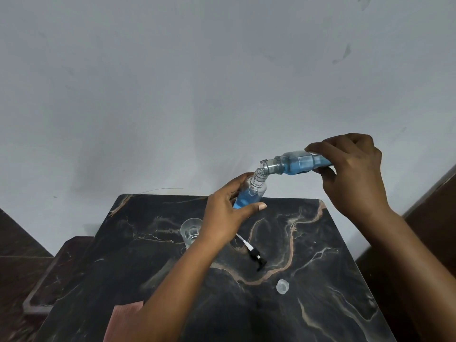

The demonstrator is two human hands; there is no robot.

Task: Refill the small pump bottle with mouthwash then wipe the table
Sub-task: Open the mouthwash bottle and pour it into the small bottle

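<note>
Above the counter (pixel 320 243), right hand (pixel 355 174) fingers grip the tilted mouthwash bottle (pixel 293 164); left hand (pixel 227 218) fingers wrap the small bottle (pixel 249 196).

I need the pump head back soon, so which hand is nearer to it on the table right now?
Left. The left hand holds the small bottle just above the pump head; the right hand is higher and off to the right.

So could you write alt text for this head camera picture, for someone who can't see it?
A right hand tips a mouthwash bottle mouth to mouth against a small bottle held in the left hand, both holding blue liquid. Below, on a dark marble table, lie a black pump, a clear cap and a clear cup.
</note>
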